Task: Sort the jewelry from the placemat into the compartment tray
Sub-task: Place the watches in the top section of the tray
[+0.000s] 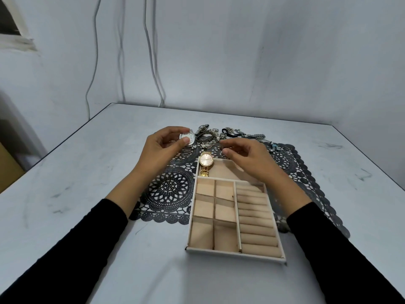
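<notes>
My left hand (pixel 163 150) pinches a silver watch (pixel 187 138) by its round face above the placemat's far left; its metal band hangs below the hand. My right hand (pixel 245 157) hovers over the tray's far compartment, fingers apart, holding nothing. A beige compartment tray (pixel 192 216) lies on the black lace placemat (pixel 169 189). A gold watch (pixel 206 162) lies at the left end of the tray's far long compartment, its face over the rim. More watches, bracelets and chains (pixel 210 133) are heaped along the placemat's far edge.
Small rings (pixel 288 160) lie on the placemat's right side, and a ring (pixel 178 158) on its left. The tray has square cells on the left and ring rolls (pixel 256 216) on the right. Cables (pixel 151 51) hang down the wall behind the grey table.
</notes>
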{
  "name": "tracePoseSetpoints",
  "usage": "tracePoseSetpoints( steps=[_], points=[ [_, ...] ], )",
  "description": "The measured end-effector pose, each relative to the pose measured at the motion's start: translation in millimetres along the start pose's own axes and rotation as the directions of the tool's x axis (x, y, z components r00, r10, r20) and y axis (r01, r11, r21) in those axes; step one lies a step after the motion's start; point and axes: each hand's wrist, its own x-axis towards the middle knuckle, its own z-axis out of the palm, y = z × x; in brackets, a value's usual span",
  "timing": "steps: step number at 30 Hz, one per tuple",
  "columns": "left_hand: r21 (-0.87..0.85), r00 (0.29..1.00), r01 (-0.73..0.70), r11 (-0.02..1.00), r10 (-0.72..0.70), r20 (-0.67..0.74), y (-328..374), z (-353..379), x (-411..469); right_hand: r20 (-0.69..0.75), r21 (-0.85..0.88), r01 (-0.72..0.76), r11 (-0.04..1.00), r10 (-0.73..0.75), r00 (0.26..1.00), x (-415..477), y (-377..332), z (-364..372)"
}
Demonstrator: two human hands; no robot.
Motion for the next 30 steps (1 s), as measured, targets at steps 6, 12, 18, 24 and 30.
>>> tracePoseSetpoints(
  steps=[6,12,18,24,30],
  points=[
    [0.001,0.999,-0.015,1.0,0.015,0.032,-0.1,6.7,-1.7,-0.243,-0.099,-0.042,0.994,0.017,0.97,-40.2,18.1,-26.7],
    [-0.03,0.997,-0.026,0.999,0.028,0.065,2.3,15.6,-5.8,-0.277,-0.319,-0.121,0.94,0.03,0.96,-77.4,41.2,-44.1],
    [-0.052,0.995,-0.029,0.998,0.034,0.097,5.4,26.2,-11.1,-0.193,-0.451,-0.16,0.878,0.079,0.978,-102.3,51.5,-48.6],
    [-0.069,0.986,-0.025,0.997,0.036,0.162,3.9,39.2,-16.1,-0.156,-0.468,-0.164,0.868,0.101,0.983,-107.7,54.4,-46.5],
    [-0.059,0.979,-0.027,0.998,0.038,0.202,-0.9,48.1,-18.0,-0.148,-0.478,-0.158,0.864,0.098,0.984,-107.4,54.2,-46.3]
  ],
)
